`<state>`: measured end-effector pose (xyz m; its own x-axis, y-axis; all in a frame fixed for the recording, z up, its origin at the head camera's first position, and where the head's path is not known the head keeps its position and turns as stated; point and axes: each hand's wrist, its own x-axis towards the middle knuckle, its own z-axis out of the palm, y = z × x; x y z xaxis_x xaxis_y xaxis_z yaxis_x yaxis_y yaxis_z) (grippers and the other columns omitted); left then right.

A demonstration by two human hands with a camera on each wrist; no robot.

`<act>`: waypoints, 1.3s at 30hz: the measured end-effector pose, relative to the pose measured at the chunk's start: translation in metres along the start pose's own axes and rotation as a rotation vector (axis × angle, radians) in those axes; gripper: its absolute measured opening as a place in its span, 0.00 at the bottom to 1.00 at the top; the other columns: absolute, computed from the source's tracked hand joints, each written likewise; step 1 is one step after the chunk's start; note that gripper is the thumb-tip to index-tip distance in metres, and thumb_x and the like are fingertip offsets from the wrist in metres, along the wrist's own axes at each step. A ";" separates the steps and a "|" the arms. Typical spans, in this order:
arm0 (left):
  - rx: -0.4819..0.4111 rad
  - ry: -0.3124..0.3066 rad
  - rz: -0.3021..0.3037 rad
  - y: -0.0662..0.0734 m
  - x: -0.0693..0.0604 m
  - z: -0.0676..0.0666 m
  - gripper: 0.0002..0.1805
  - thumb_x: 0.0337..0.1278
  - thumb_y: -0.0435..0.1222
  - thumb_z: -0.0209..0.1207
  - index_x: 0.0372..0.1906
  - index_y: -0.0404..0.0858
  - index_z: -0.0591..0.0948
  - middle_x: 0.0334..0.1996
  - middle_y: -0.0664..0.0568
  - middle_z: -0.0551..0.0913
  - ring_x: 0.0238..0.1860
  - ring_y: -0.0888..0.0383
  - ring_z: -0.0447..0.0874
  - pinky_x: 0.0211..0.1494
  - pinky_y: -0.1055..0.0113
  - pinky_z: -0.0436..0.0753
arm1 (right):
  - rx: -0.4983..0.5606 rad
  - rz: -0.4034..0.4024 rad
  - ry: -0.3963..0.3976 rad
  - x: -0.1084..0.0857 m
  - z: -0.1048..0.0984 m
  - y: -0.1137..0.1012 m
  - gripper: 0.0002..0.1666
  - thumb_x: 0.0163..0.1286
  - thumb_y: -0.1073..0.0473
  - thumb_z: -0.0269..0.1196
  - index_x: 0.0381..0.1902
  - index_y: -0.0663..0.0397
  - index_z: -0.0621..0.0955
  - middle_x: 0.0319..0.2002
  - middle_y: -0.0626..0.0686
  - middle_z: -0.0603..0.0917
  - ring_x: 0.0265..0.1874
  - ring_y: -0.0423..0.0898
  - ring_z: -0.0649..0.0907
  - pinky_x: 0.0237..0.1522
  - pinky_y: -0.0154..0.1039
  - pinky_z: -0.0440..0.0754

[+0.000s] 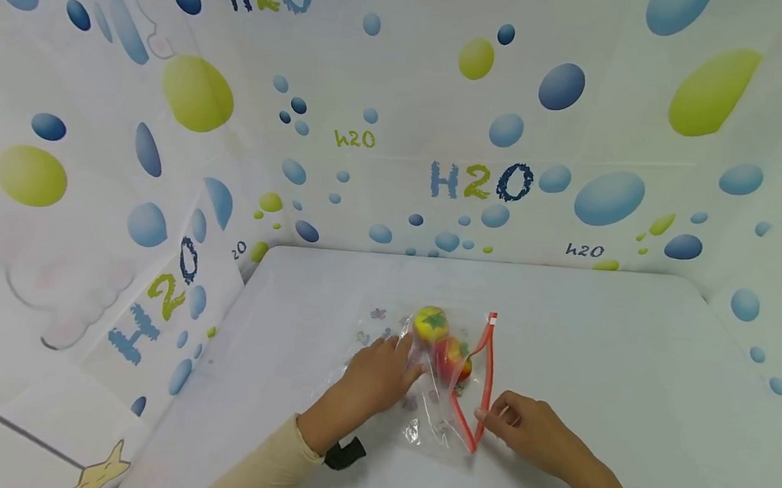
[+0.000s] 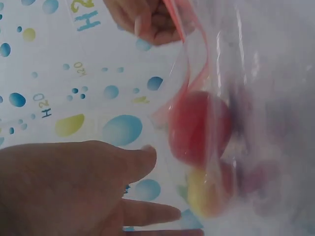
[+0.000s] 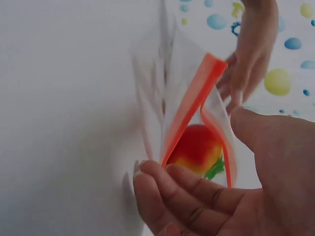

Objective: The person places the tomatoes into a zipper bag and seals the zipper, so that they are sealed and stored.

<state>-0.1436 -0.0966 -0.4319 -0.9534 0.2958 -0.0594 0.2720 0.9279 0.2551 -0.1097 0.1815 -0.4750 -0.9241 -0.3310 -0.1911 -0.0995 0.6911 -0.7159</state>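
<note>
A clear bag (image 1: 429, 415) with a red zip rim (image 1: 489, 374) lies on the white table, its mouth parted toward the right. Inside are a yellow-green toy fruit (image 1: 431, 324) and a red-yellow one (image 1: 449, 356); the red one (image 2: 199, 128) also shows in the left wrist view. The left hand (image 1: 377, 377) is over the bag's left part, fingers loosely extended and thumb apart. Beside the rim's near end is the right hand (image 1: 537, 435), fingers bent. In the right wrist view its thumb and fingertips stand apart, the fingers (image 3: 157, 189) in front of the red rim (image 3: 194, 105).
Walls patterned with blue and green drops and H2O lettering stand behind and left of the white table (image 1: 604, 345). Black bands show near both wrists, and light sleeves cover the forearms.
</note>
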 end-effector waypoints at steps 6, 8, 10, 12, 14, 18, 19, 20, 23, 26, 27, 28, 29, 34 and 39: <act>0.001 0.032 0.162 -0.001 0.037 -0.019 0.29 0.80 0.46 0.56 0.75 0.35 0.73 0.69 0.40 0.80 0.69 0.43 0.80 0.69 0.48 0.80 | -0.060 0.024 0.008 -0.014 0.013 -0.007 0.24 0.69 0.31 0.67 0.30 0.42 0.80 0.21 0.42 0.79 0.21 0.40 0.75 0.25 0.36 0.72; 0.018 -0.018 0.188 0.000 0.053 -0.025 0.28 0.82 0.45 0.54 0.77 0.36 0.71 0.71 0.41 0.77 0.71 0.44 0.78 0.71 0.50 0.78 | -0.051 0.025 0.018 -0.016 0.018 -0.009 0.24 0.68 0.31 0.68 0.29 0.42 0.80 0.20 0.41 0.79 0.20 0.39 0.75 0.24 0.35 0.72; 0.036 -0.083 0.193 0.002 0.070 -0.029 0.29 0.83 0.45 0.51 0.79 0.38 0.69 0.74 0.42 0.74 0.74 0.45 0.74 0.74 0.51 0.74 | -0.035 0.036 0.021 -0.018 0.023 -0.011 0.26 0.66 0.29 0.68 0.27 0.42 0.80 0.19 0.41 0.79 0.19 0.38 0.75 0.23 0.35 0.71; 0.043 -0.145 0.197 0.005 0.087 -0.033 0.29 0.84 0.45 0.50 0.80 0.38 0.68 0.76 0.43 0.73 0.77 0.46 0.71 0.77 0.52 0.72 | -0.012 0.047 0.014 -0.018 0.026 -0.013 0.27 0.66 0.29 0.68 0.26 0.42 0.80 0.17 0.41 0.79 0.18 0.39 0.75 0.22 0.34 0.69; 0.040 -0.200 0.203 0.009 0.102 -0.035 0.29 0.85 0.45 0.48 0.81 0.38 0.66 0.78 0.44 0.71 0.79 0.48 0.68 0.79 0.53 0.68 | 0.013 0.054 0.003 -0.019 0.029 -0.015 0.28 0.67 0.28 0.67 0.25 0.43 0.80 0.16 0.41 0.80 0.17 0.39 0.75 0.21 0.34 0.67; 0.037 -0.301 0.224 0.019 0.127 -0.040 0.29 0.86 0.44 0.47 0.82 0.39 0.65 0.80 0.46 0.68 0.81 0.49 0.62 0.82 0.55 0.62 | 0.025 0.063 -0.015 -0.020 0.032 -0.017 0.31 0.67 0.26 0.66 0.24 0.45 0.80 0.14 0.42 0.80 0.17 0.41 0.75 0.21 0.35 0.66; 0.033 -0.323 0.227 0.021 0.132 -0.041 0.29 0.86 0.44 0.47 0.82 0.39 0.65 0.80 0.46 0.68 0.82 0.49 0.62 0.82 0.54 0.61 | 0.027 0.066 -0.018 -0.020 0.033 -0.017 0.31 0.67 0.26 0.66 0.23 0.45 0.80 0.14 0.42 0.80 0.17 0.41 0.75 0.21 0.35 0.66; 0.029 -0.343 0.231 0.024 0.137 -0.041 0.28 0.86 0.44 0.47 0.82 0.41 0.65 0.80 0.47 0.68 0.82 0.50 0.62 0.82 0.54 0.61 | 0.028 0.069 -0.020 -0.020 0.033 -0.017 0.31 0.67 0.26 0.66 0.23 0.45 0.81 0.14 0.42 0.80 0.17 0.41 0.75 0.21 0.35 0.67; -0.005 -0.400 0.230 0.029 0.150 -0.039 0.27 0.86 0.44 0.47 0.81 0.45 0.68 0.80 0.49 0.67 0.82 0.50 0.62 0.82 0.52 0.61 | 0.038 0.075 -0.029 -0.021 0.034 -0.017 0.30 0.67 0.28 0.67 0.24 0.46 0.81 0.14 0.43 0.80 0.17 0.41 0.75 0.21 0.34 0.66; -0.016 -0.432 0.254 0.031 0.158 -0.034 0.25 0.86 0.43 0.46 0.78 0.46 0.72 0.79 0.50 0.70 0.80 0.51 0.64 0.82 0.53 0.63 | 0.053 0.077 -0.043 -0.021 0.034 -0.017 0.28 0.68 0.31 0.68 0.24 0.46 0.82 0.14 0.43 0.81 0.18 0.42 0.75 0.21 0.34 0.65; -0.015 -0.436 0.264 0.030 0.160 -0.032 0.24 0.86 0.43 0.46 0.77 0.46 0.73 0.78 0.50 0.71 0.80 0.51 0.65 0.82 0.54 0.63 | 0.056 0.075 -0.049 -0.021 0.035 -0.017 0.27 0.68 0.31 0.68 0.25 0.46 0.82 0.15 0.43 0.81 0.18 0.42 0.75 0.21 0.34 0.65; -0.012 -0.436 0.277 0.029 0.162 -0.030 0.23 0.86 0.42 0.46 0.76 0.45 0.75 0.77 0.50 0.72 0.79 0.51 0.66 0.81 0.54 0.64 | 0.059 0.070 -0.055 -0.021 0.035 -0.016 0.27 0.69 0.32 0.68 0.25 0.47 0.82 0.15 0.43 0.81 0.18 0.42 0.75 0.21 0.34 0.64; -0.016 -0.436 0.290 0.027 0.163 -0.028 0.23 0.86 0.42 0.46 0.75 0.44 0.76 0.76 0.49 0.74 0.78 0.51 0.67 0.81 0.55 0.65 | 0.062 0.064 -0.060 -0.021 0.034 -0.015 0.26 0.70 0.33 0.67 0.26 0.47 0.82 0.15 0.43 0.81 0.18 0.42 0.75 0.21 0.34 0.64; -0.057 -0.413 0.320 0.017 0.165 -0.023 0.22 0.86 0.43 0.47 0.71 0.42 0.79 0.71 0.49 0.79 0.74 0.51 0.73 0.78 0.56 0.70 | 0.068 0.016 -0.067 -0.021 0.031 -0.009 0.22 0.71 0.36 0.68 0.30 0.46 0.82 0.17 0.42 0.81 0.17 0.41 0.76 0.22 0.34 0.67; -0.140 -0.399 0.324 0.001 0.164 -0.026 0.21 0.85 0.44 0.48 0.68 0.40 0.81 0.62 0.48 0.84 0.64 0.51 0.80 0.71 0.55 0.76 | 0.075 -0.020 -0.054 -0.020 0.022 -0.001 0.18 0.72 0.40 0.68 0.33 0.45 0.82 0.18 0.42 0.81 0.17 0.38 0.75 0.22 0.32 0.67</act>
<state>-0.3035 -0.0525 -0.4163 -0.6925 0.6507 -0.3115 0.4984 0.7437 0.4455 -0.0827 0.1736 -0.4851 -0.9009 -0.3797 -0.2104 -0.0882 0.6346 -0.7678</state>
